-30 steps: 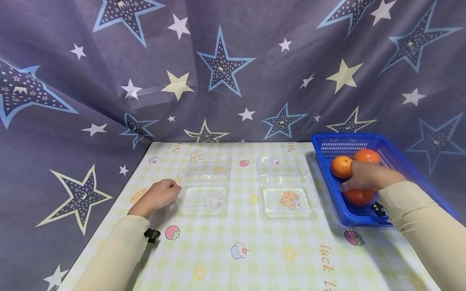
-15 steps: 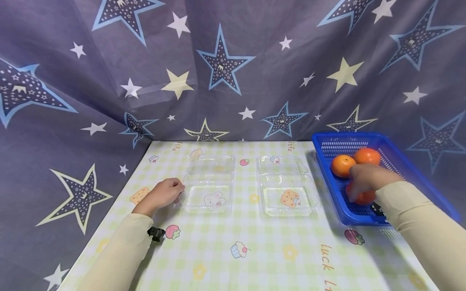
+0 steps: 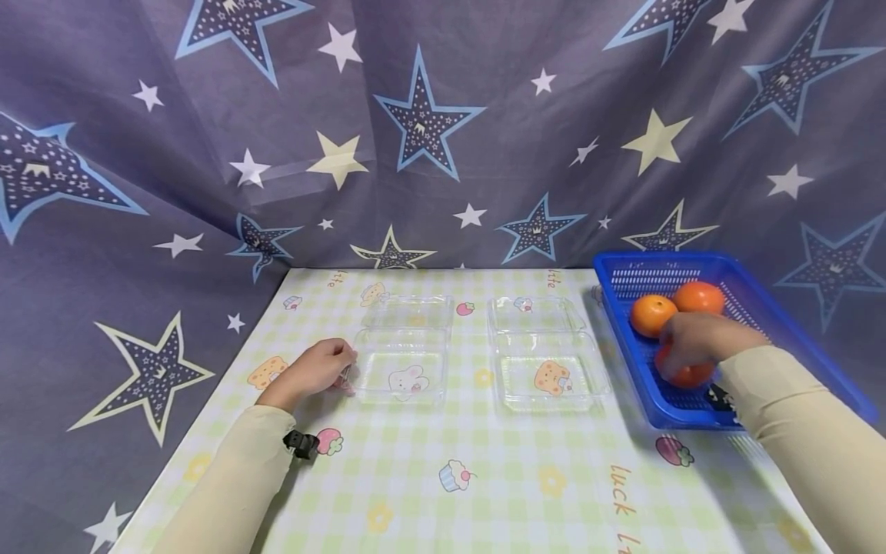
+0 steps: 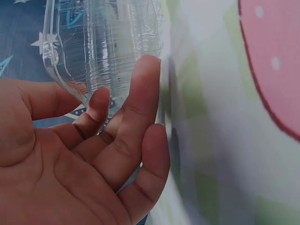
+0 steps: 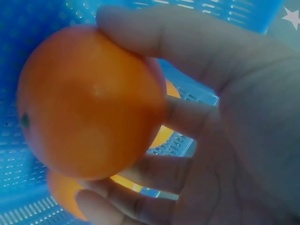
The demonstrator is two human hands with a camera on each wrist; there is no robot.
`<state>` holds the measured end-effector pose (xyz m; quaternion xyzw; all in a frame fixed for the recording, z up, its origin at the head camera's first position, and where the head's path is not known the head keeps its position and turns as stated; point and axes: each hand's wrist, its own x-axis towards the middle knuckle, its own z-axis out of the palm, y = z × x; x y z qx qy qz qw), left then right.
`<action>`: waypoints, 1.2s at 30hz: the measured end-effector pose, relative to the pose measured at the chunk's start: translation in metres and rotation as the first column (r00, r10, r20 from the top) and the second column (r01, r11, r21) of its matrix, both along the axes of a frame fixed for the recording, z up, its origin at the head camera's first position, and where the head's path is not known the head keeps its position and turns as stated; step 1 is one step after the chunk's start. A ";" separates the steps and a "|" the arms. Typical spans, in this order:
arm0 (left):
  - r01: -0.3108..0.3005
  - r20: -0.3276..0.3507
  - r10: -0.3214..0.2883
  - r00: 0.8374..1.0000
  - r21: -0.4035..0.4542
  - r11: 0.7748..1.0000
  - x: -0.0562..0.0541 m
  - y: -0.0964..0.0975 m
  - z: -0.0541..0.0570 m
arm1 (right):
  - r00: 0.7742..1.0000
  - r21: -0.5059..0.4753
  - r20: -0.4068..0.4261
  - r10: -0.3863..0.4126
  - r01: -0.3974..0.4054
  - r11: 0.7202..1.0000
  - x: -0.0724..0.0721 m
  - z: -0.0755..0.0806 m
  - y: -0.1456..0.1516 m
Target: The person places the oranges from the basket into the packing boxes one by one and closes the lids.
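In the head view, my left hand [image 3: 314, 369] is at the left edge of a clear plastic clamshell container [image 3: 408, 338], which lies with its lid folded back. The left wrist view shows thumb and index finger pinching the corner of that container [image 4: 101, 42], while the middle finger lies along its side. At the right, my right hand [image 3: 699, 338] reaches into a blue plastic basket [image 3: 619, 369]. Its thumb and fingers grip an orange [image 5: 93, 103]; the stem dot faces left in the right wrist view. Two more oranges, one lighter [image 3: 653, 316] and one redder [image 3: 699, 298], lie behind it.
A second open clear container [image 3: 547, 346] lies between the first one and the basket. Both rest on a checked tablecloth [image 3: 498, 477] with cartoon prints. A dark star-patterned curtain [image 3: 443, 208] hangs right behind the table and along its left side.
My left hand and the left container have slid a little to the right. My right hand has drawn back from the lighter orange and closed around the front one, which stays in the basket.
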<state>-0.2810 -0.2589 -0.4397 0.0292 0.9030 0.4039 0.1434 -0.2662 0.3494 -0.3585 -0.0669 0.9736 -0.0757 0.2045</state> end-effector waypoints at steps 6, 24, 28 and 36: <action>0.000 -0.006 0.000 1.000 0.002 1.000 0.002 0.002 0.000 | 1.000 -0.039 -0.008 0.014 -0.014 0.999 -0.002 -0.004 0.001; -0.053 0.083 0.043 0.996 0.126 0.991 -0.004 0.001 -0.007 | 1.000 -0.113 -0.014 0.005 -0.007 0.994 0.005 0.009 0.008; -0.059 0.098 0.045 0.994 0.148 0.987 -0.006 0.002 -0.007 | 1.000 -0.159 0.001 -0.003 0.003 0.987 0.009 0.009 0.008; -0.113 0.136 0.087 0.987 0.197 0.974 -0.006 -0.005 -0.012 | 0.999 -0.187 0.007 -0.034 0.035 0.982 0.010 0.011 0.009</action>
